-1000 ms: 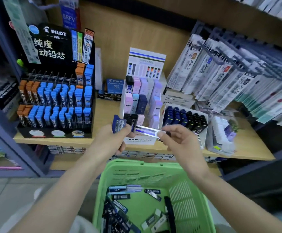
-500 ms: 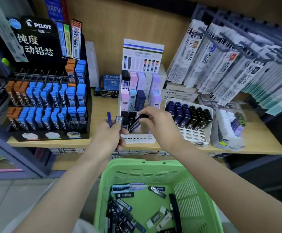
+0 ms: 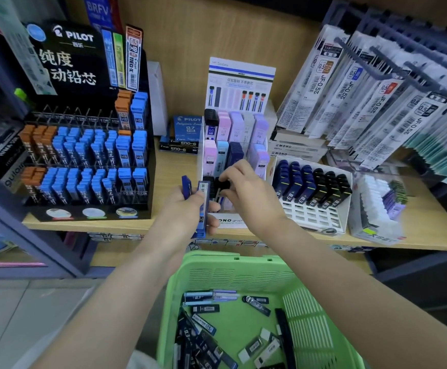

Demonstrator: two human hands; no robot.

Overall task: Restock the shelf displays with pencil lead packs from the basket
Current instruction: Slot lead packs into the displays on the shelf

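Note:
My left hand (image 3: 187,211) grips a few blue pencil lead packs (image 3: 203,206) upright in front of the shelf edge. My right hand (image 3: 246,193) pinches a black lead pack (image 3: 222,185) at the front row of the white MONO display (image 3: 233,145), which holds pink, lilac, light blue and navy packs. The green basket (image 3: 243,270) sits below my arms with several loose lead packs (image 3: 206,331) on its floor.
A black Pilot display (image 3: 84,145) full of blue and orange packs stands at left. A white tray of navy and black packs (image 3: 312,190) sits right of the MONO display. Hanging refill packs (image 3: 376,102) fill the right side. The wooden shelf (image 3: 169,166) carries all of it.
My right hand moved from in front of the shelf into the MONO display's front row with a pack. The left hand stayed near the shelf edge with its packs.

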